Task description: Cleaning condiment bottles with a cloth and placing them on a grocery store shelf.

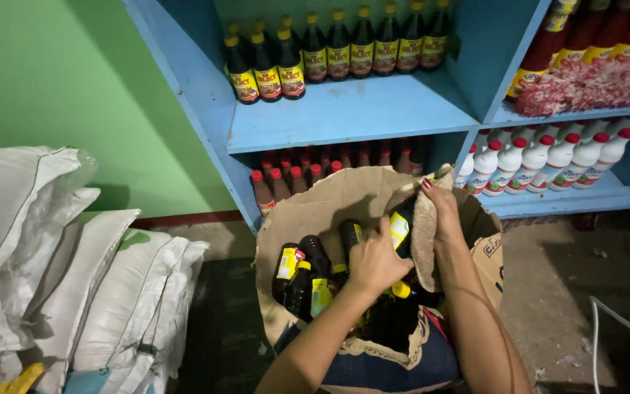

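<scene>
Far to the left of the cardboard box [329, 201], white woven sacks [60, 270] lay stacked against the green wall [74, 87]. Up and to the left of the box, a row of dark bottles with yellow caps [329, 47] stood at the back of the upper blue shelf [344, 113], and just behind the box's far rim a row of red-capped brown bottles [286, 179] filled the shelf below. Inside the box, toward its left wall, several dark bottles with yellow labels [302, 273] lay jumbled together. The left hand [375, 261] reached into the middle of the box, its fingers curled around one dark yellow-labelled bottle [401, 230], which stood tilted near the box's right wall. The right hand [442, 204] was at that right wall, fingers clenched on a torn cardboard flap [426, 244] and holding it bent just beside the gripped bottle. Beyond the box to the right, white bottles with red caps [548, 157] lined the lower shelf, and red-brown bottles [607, 44] stood above them. A white cable [607, 321] ran across the concrete floor [548, 292], well right of the box.
</scene>
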